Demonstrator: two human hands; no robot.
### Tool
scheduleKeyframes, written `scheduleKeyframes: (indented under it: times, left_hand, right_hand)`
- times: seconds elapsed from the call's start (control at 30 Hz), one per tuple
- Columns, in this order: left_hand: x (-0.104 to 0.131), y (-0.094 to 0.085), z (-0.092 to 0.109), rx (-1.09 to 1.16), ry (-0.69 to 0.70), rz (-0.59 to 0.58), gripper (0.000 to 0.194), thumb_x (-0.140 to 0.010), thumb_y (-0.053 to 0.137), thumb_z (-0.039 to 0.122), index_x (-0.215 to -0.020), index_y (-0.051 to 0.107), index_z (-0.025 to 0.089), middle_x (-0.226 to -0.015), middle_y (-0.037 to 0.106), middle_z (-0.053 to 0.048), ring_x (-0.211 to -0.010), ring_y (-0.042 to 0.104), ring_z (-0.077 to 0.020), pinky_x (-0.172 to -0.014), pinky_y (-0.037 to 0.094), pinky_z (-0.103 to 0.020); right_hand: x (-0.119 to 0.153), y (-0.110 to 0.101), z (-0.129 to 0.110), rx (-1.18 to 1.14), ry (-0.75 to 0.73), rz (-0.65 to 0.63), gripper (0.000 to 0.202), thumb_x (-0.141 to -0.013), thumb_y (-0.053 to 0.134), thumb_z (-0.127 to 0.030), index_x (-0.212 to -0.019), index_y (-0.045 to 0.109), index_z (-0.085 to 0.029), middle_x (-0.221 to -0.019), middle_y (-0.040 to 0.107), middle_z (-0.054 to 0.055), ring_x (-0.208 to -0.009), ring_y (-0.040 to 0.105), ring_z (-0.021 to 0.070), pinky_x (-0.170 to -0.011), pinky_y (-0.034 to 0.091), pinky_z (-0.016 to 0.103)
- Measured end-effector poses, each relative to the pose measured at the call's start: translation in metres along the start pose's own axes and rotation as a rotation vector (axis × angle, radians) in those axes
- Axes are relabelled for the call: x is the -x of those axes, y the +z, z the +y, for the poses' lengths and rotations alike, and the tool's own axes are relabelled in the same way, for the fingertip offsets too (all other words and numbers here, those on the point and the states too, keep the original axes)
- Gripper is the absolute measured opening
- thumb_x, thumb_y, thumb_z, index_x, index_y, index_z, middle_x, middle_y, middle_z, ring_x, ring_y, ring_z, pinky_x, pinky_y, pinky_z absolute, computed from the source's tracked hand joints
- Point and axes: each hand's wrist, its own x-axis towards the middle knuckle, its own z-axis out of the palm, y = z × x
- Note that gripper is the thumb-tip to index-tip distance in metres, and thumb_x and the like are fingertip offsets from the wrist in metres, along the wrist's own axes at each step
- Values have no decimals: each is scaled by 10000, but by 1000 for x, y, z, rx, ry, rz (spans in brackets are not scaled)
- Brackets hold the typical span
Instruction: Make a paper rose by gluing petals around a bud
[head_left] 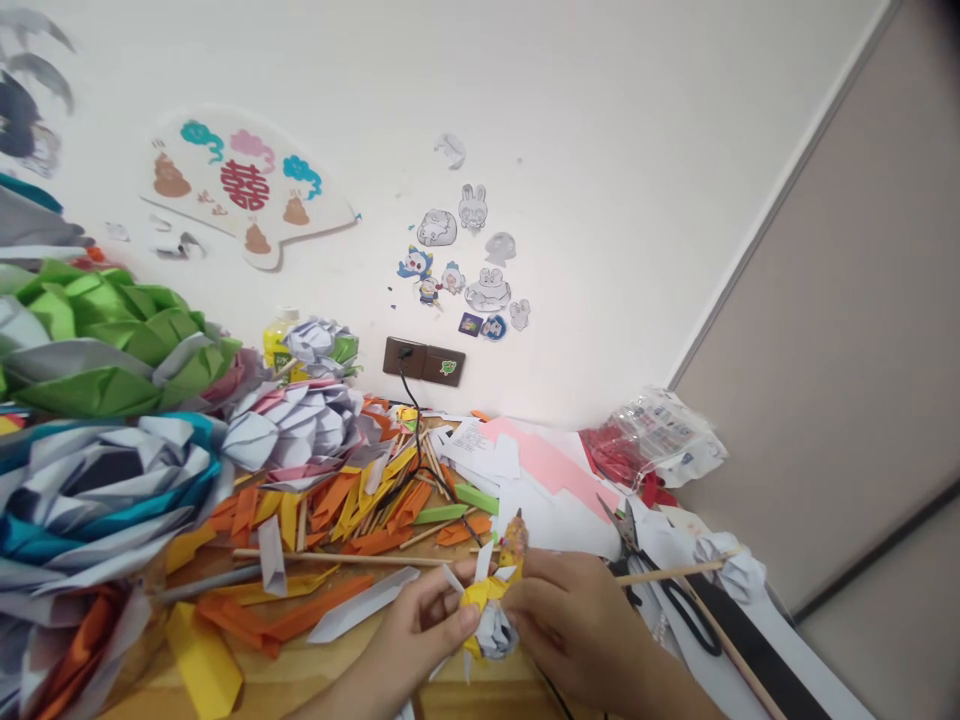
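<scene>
A small folded-paper flower (493, 630), with a white crumpled centre and yellow and white strips around it, is held near the table's front edge. My left hand (431, 622) pinches its left side between thumb and fingers. My right hand (574, 625) is closed at its right side, fingertips against the paper. Just beyond the right fingers, a tapered orange-brown piece with a dark tip (515, 540) points away from me; its lower end is hidden, so I cannot tell whether the hand holds it. A folded white paper strip (363, 605) lies left of my left hand.
Large folded-paper flowers, one green (112, 335) and one blue and white (112, 490), crowd the left. Orange strips (330, 495) and wooden sticks litter the middle. Black scissors (667, 580) and a stick with a white paper flower (731, 565) lie right. A black cable (417, 430) hangs from the wall socket.
</scene>
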Motion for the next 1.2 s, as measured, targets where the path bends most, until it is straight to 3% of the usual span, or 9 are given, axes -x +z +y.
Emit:
scheduleKeyframes:
  times: [0.17,0.3,0.43,0.57,0.73,0.93,1.1,1.2]
  left_hand:
    - [1,-4,-4,-84,23,21,542,-620,723,512,-1037,657,172,-879,697,-70,-783,607,-199,-711,469,-277]
    - [1,-5,-4,-96,48,-12,495,-635,723,488,-1022,660,186,-955,689,-73,-877,603,-220,-778,456,-294]
    - [1,-5,-5,-94,57,-41,477,-624,734,479,-1007,666,202,-970,691,-68,-916,596,-234,-819,437,-314]
    - [2,-4,-5,-74,36,-97,485,-613,736,493,-983,676,185,-907,696,-65,-858,599,-219,-774,435,-296]
    - [2,-2,-3,-39,7,-76,488,-605,746,487,-986,674,190,-883,701,-62,-820,607,-209,-745,446,-292]
    - [2,-2,0,63,-14,13,483,-603,745,493,-975,677,193,-929,706,-67,-865,619,-226,-821,449,-331]
    - [1,1,4,72,-8,-3,479,-611,741,489,-975,679,184,-939,705,-78,-853,623,-226,-812,460,-330]
    - [2,2,5,61,4,-29,475,-626,734,478,-994,675,183,-924,701,-79,-822,622,-217,-789,466,-321]
  right_hand:
    - [-2,-3,-3,-157,198,-53,94,-778,480,-138,-784,547,-204,-686,592,-13,-585,511,116,-529,323,211]
    - [-5,-6,-4,-350,467,-132,129,-715,585,-135,-812,587,-220,-603,531,-55,-543,475,101,-512,322,190]
    - [-6,-7,-3,-527,586,-190,119,-698,613,-131,-791,598,-203,-563,457,-69,-527,432,91,-484,308,174]
    - [-7,-10,-4,-573,572,-226,121,-711,619,-140,-817,598,-195,-573,458,-71,-528,426,87,-487,304,173]
    - [-8,-12,-4,-409,503,-285,152,-754,577,-128,-881,601,-209,-601,534,-59,-536,466,95,-499,298,183]
    - [-3,-8,6,-135,391,-119,70,-775,608,-236,-834,612,-198,-650,626,-15,-567,535,132,-538,325,220]
    - [-2,-4,6,-175,262,-105,25,-779,592,-212,-778,617,-212,-631,628,-28,-562,545,115,-542,345,203]
    - [-4,-1,2,-203,264,-112,86,-782,563,-178,-713,607,-205,-642,635,-25,-571,536,108,-549,341,202]
